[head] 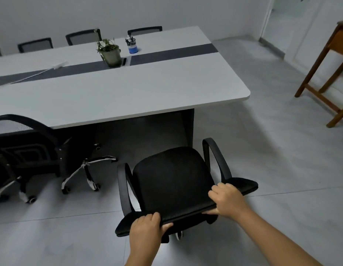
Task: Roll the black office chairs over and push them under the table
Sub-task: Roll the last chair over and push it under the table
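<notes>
In the head view, a black office chair (172, 181) stood low in the centre of the frame, just short of the white table (128, 93), its seat facing the table edge. The top of its backrest lay nearest the camera, under both hands. The left hand (145, 230) gripped the backrest's lower-left end, fingers curled over the top and thumb pressed beneath. The right hand (227, 200) clamped the right part of the same edge, knuckles bent over it, thumb underneath. A second chair (30, 148) stood at the left, partly tucked under the table. A potted plant (109, 51) and a pen cup (132, 45) sat on the table's dark centre strip.
</notes>
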